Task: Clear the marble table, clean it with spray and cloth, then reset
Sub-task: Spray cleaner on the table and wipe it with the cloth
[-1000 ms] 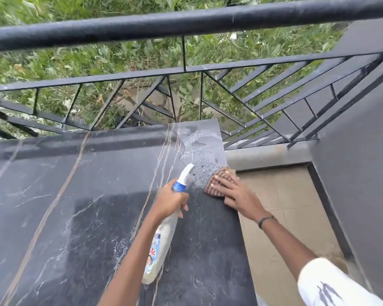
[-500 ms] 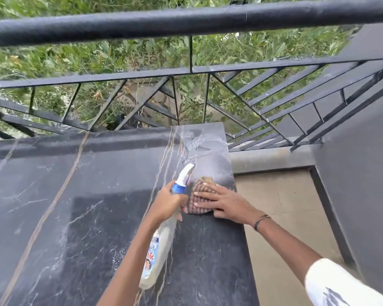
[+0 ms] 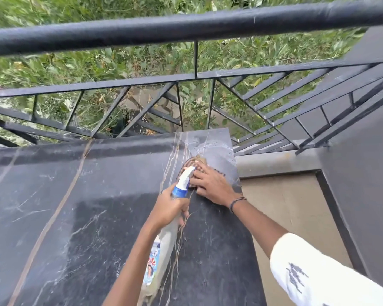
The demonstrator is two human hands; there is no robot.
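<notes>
left hand (image 3: pixel 169 207): fingers curled round the neck of the spray bottle (image 3: pixel 161 244), holds it up off the bench with the nozzle end aimed toward the far right corner
spray bottle: white trigger head, blue collar, pale body with a printed label; body runs back along the left forearm; nozzle tip overlaps the cloth in this view, contact not clear
right hand (image 3: pixel 210 186): palm down, fingers spread flat, presses on the cloth (image 3: pixel 196 162); dark band on the wrist
hands: close together, the left just beside the right, each on its own thing
cloth: checked brown/tan, bunched, lies on the bench near the far right corner, mostly under the right fingers, far edge sticks out past them
bench (image 3: pixel 75 217): black marble slab with white veins and a few long tan streaks; wet sheen and smear marks on the far right corner past the cloth
railing (image 3: pixel 186 25): black metal, thick round top bar, thin diagonal bars below, runs just behind the bench's far edge
greenery (image 3: pixel 97 62): leafy bushes seen through and above the railing
floor (image 3: pixel 285 206): beige tiles to the right of the bench, dark wall at the right edge
sleeve (image 3: pixel 318 272): white with a dark print, on the right arm
</notes>
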